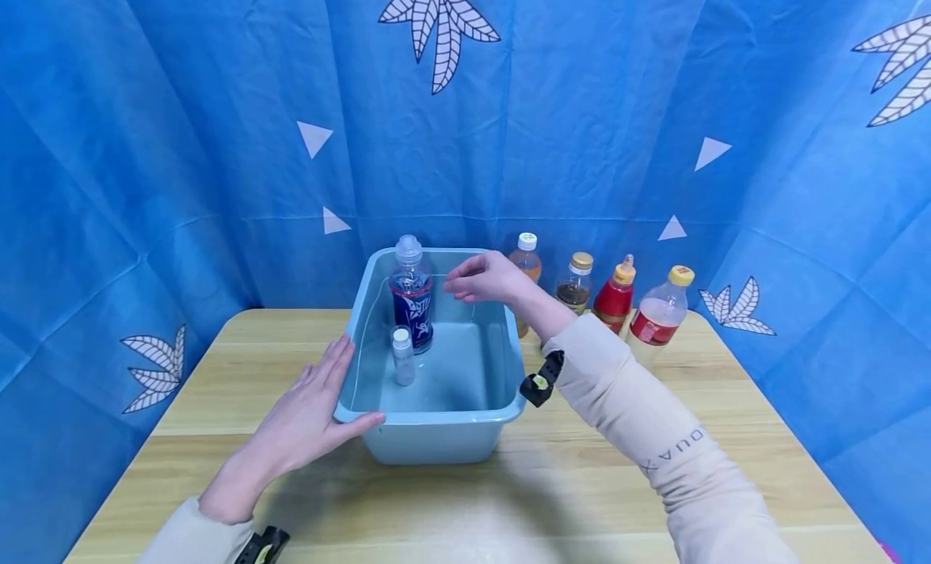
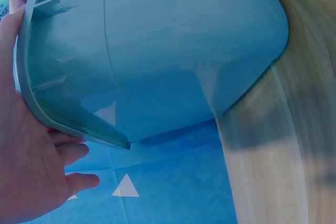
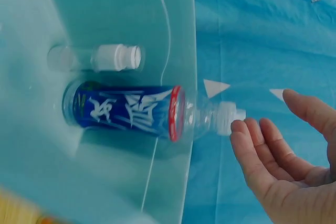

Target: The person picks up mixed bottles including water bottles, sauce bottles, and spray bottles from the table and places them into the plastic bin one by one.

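A light blue plastic basin (image 1: 444, 449) stands on the wooden table. Inside it, toward the left wall, a clear bottle with a dark blue label and a red band (image 1: 412, 301) stands upright. Just in front of that is a small bottle with a white cap (image 1: 403, 358). My left hand (image 1: 309, 410) touches the basin's near left corner, fingers stretched along the side and thumb at the front rim. Over the basin's far right part hovers my right hand (image 1: 483, 277), holding nothing. In the right wrist view its loosely bent fingers (image 3: 244, 148) are beside the tall bottle's cap, thumb apart.
Right of the basin, several bottles stand in a row: an orange drink bottle (image 1: 527, 261), one with a gold cap (image 1: 575, 285), a red sauce bottle (image 1: 615, 297) and a yellow-capped bottle (image 1: 660, 309). A blue curtain (image 1: 582, 144) hangs behind the table (image 1: 240, 370).
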Motion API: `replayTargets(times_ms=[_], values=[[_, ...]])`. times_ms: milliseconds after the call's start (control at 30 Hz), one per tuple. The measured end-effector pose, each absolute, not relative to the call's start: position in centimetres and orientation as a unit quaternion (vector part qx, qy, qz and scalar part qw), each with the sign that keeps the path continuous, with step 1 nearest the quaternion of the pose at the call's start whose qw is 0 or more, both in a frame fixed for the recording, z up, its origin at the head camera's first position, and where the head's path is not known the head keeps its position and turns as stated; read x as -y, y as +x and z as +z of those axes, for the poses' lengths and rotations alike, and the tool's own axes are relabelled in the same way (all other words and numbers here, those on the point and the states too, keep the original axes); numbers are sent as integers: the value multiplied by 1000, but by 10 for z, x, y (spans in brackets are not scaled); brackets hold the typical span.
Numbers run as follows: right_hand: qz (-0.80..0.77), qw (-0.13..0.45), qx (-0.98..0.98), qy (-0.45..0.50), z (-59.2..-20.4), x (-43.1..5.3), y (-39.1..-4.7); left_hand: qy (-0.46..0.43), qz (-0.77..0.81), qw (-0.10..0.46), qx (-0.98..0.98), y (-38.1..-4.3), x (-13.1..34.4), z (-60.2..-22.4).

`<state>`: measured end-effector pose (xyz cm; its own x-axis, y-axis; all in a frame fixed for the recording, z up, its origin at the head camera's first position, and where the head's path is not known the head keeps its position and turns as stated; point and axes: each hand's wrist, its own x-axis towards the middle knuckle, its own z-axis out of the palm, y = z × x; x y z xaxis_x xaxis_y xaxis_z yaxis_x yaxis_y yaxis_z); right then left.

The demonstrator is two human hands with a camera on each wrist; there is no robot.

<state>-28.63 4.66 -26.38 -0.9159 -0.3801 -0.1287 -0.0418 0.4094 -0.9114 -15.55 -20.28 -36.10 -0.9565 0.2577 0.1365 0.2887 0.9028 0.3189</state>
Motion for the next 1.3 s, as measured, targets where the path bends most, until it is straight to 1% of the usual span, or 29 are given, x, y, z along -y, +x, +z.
replayTargets(times_ms=[167,400,1300], values=[[-522,151,-830,-124,-267,-64,-285,-146,-164,55,974,-155,204,-361],[-519,128,-836,-124,-279,-85,-282,-146,-162,53,974,-156,204,-361],[-493,-42,-865,-84,-319,-142,-270,-148,-164,54,974,-156,204,-361]])
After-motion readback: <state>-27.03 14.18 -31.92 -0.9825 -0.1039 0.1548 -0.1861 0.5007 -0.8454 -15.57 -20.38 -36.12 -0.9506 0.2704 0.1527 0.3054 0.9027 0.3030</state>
